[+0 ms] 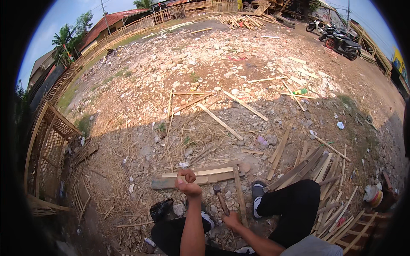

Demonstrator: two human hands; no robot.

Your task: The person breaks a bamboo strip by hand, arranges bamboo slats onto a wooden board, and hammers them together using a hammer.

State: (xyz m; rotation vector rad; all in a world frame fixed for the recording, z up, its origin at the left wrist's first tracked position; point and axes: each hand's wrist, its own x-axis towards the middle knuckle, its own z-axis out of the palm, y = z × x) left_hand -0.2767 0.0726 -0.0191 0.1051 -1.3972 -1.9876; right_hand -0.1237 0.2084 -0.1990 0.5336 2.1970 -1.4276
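Note:
My right hand [232, 221] is closed round the wooden handle of a hammer [221, 201], whose metal head points away from me. In front of me my left hand [186, 182] is curled into a fist; whatever its fingers hold, if anything, is hidden. Behind and beside that fist, a pale wooden strip [213, 172] lies along a thicker, weathered plank [164, 183] on the ground. Whether the fist touches the strip I cannot tell. Another narrow wooden slat [239, 194] runs from the plank's right end toward me.
Many split strips [329, 170] are heaped by my right knee. A black plastic bag [161, 209] and a stone [179, 209] lie near my left foot. Loose slats [220, 121] are scattered over rubble ahead. A woven bamboo panel [47, 149] stands left; motorbikes [341, 42] are parked far right.

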